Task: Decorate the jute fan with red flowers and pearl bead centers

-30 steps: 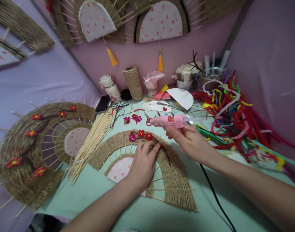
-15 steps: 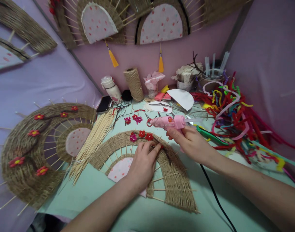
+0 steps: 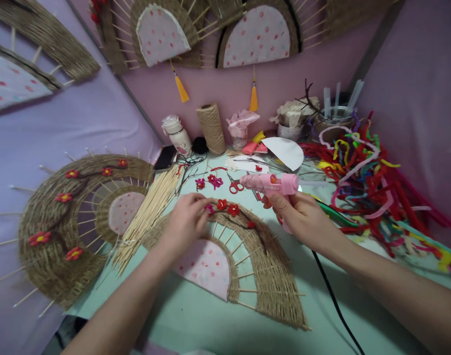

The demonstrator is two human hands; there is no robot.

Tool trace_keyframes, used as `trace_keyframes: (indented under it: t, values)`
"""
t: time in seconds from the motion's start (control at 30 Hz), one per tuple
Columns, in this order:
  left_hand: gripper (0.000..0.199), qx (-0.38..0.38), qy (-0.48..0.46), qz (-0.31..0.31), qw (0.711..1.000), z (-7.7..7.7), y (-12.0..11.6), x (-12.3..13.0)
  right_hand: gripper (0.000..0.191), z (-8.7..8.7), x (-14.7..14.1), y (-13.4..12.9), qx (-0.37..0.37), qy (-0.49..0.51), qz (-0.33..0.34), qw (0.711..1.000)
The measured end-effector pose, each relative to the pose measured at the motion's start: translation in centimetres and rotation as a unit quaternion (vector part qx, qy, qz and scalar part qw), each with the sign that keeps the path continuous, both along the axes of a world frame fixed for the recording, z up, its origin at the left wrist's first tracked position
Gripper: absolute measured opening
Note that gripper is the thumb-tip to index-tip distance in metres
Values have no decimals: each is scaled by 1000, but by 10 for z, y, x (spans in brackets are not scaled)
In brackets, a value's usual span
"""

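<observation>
My right hand [image 3: 297, 209] is wrapped round a pink hot glue gun [image 3: 269, 183], its nozzle pointing left and a clear glue stick out of its back. My left hand [image 3: 186, 219] hovers over the left part of the woven twine fan [image 3: 280, 266], thumb and fingers apart, with nothing seen in it. Beside its fingertips, a magenta flower [image 3: 209, 209] partly shows. Two red flowers [image 3: 233, 209] sit along the fan's top, and a small red bud [image 3: 251, 224] lies on the dark twig [image 3: 261, 236]. Loose magenta and red flowers [image 3: 215, 181] lie behind the fan.
Red-handled scissors [image 3: 236, 186] lie by the nozzle. A black cord [image 3: 332, 296] trails toward the front. Bamboo sticks [image 3: 151, 212] and a finished flowered fan [image 3: 51, 217] are at left. Pipe cleaners [image 3: 373, 182] heap at right; a twine spool [image 3: 211, 129] and white bottle [image 3: 176, 135] stand behind.
My left hand has come off the red bud area and moved left across the fan, uncovering the bud and twig. The glue gun stays in my right hand; the view has shifted slightly.
</observation>
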State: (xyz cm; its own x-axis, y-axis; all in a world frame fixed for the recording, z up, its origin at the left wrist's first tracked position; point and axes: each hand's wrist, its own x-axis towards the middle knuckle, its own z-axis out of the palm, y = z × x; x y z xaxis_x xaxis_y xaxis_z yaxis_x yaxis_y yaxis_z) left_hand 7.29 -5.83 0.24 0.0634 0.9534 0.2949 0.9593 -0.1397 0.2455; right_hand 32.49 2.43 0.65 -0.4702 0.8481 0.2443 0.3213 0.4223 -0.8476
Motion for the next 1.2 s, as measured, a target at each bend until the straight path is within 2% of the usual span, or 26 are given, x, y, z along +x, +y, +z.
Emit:
trace_keyframes:
  t: [0.13, 0.23, 0.43, 0.57, 0.7, 0.9, 1.07, 1.2]
  values:
    - [26, -9, 0, 110, 994, 17, 31, -54, 59, 0, 1, 1, -13, -24, -18, 999]
    - [25, -35, -1, 137, 990, 19, 59, -74, 60, -1, 1, 2, -18, -33, -34, 999]
    - [30, -99, -9, 77, 992, 3, 115, -70, 60, -1, 0, 4, -11, -36, -38, 999]
    - [31, -130, 19, 68, 989, -5, 137, -69, 62, -2, 1, 7, -9, -24, -38, 999]
    - [27, -120, 54, 85, 988, -1, 138, -77, 61, -3, 1, 8, -18, -25, -36, 999]
    - [21, -144, 66, 103, 982, 5, 116, -85, 60, -3, 0, 8, -23, -34, -38, 998]
    - [25, -99, 73, 140, 982, 2, 108, -82, 62, -4, -1, 8, -24, -36, -45, 998]
    - [21, -134, 41, 120, 983, 2, 105, -80, 56, -3, -2, 8, -7, -21, -26, 999]
